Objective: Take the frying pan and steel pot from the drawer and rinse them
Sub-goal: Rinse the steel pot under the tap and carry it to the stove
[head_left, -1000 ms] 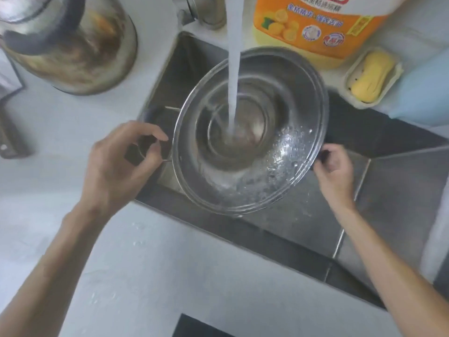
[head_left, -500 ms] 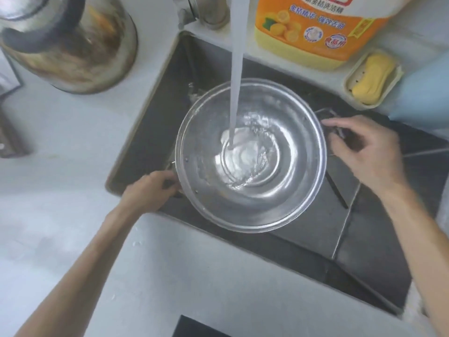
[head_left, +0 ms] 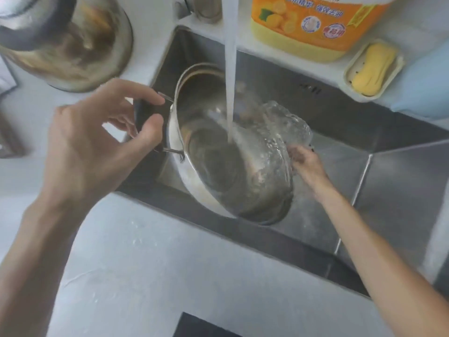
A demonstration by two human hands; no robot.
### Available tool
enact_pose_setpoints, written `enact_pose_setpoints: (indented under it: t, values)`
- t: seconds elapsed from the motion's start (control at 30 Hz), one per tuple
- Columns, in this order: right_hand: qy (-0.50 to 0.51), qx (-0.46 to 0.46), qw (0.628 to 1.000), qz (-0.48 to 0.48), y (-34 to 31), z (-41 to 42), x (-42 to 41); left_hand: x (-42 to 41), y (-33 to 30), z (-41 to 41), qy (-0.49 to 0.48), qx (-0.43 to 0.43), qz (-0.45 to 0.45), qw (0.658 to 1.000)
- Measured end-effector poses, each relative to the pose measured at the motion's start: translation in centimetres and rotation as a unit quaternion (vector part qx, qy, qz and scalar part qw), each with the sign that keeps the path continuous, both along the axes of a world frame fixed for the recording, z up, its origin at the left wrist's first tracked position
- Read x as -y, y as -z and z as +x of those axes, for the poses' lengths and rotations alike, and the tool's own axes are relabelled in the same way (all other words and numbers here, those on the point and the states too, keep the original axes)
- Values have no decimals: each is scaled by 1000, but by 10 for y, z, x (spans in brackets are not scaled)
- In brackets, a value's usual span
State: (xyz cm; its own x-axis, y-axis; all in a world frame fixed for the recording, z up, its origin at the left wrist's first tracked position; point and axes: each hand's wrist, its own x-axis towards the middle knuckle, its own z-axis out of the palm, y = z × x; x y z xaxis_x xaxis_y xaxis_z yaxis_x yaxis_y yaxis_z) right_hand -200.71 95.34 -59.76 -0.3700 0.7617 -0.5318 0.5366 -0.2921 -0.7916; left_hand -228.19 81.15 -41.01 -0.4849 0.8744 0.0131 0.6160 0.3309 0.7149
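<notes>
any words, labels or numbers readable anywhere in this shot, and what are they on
Nothing can be quoted with confidence.
Orange and yellow detergent jug: a line of blue Chinese characters along the top of the label, too blurred to read.
Same jug: two round badges and a slanted yellow tag, their print too small to read.
Steel pot, soap dish and sink: no text visible.

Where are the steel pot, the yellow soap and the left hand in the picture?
steel pot (head_left: 213, 152): head view, on its inner bottom.
yellow soap (head_left: 373, 69): head view, on the middle of the bar.
left hand (head_left: 97, 147): head view, on the back of the hand.
</notes>
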Motion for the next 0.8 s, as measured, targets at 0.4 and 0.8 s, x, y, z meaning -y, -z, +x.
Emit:
enact_pose_setpoints:
  t: [0.4,0.8]
  values:
    - [-85,12,930,357,-100,28,-40,34,106,0,22,38,-362,931]
    - [117,-63,943,305,-54,26,-9,26,73,-12,-23,-107,-19,994]
